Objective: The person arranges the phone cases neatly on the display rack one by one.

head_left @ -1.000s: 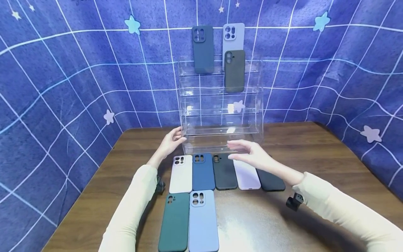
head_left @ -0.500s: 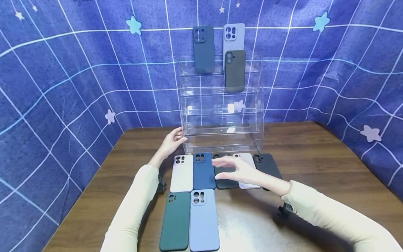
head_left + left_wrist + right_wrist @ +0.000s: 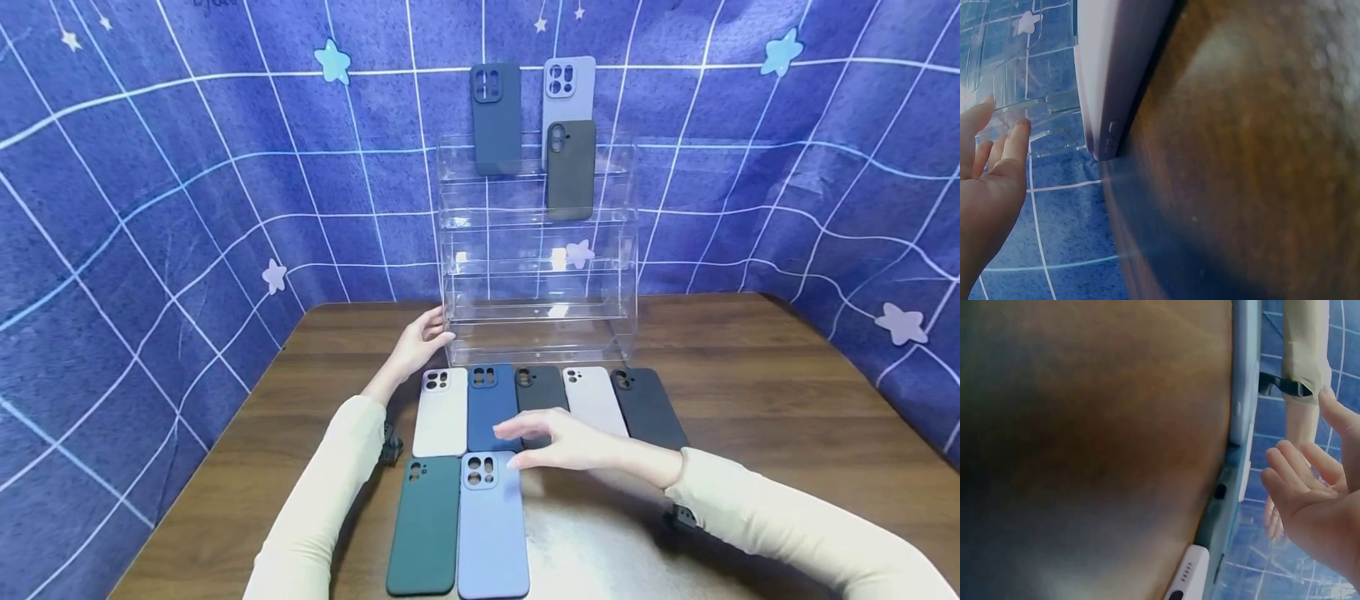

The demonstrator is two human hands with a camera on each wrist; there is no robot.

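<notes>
My left hand holds the lower left side of a clear acrylic display rack, thumb at the front edge and fingers along the side panel. In the left wrist view, thumb and fingertips meet the rack's edge. My right hand, fingers loosely bent and holding nothing, hovers over the phone cases. Its fingertips overlap the navy case and the top of the light blue case. A green case lies left of the light blue one. Behind them a row includes a white case and a dark grey case.
On the rack's upper tiers stand a dark blue case, a lavender case and a black case. A pale lilac case and another black case end the row. A blue gridded curtain surrounds the wooden table.
My right hand has moved left and toward the front, from above the pale lilac case to the light blue case's top. The left hand stays at the rack.
</notes>
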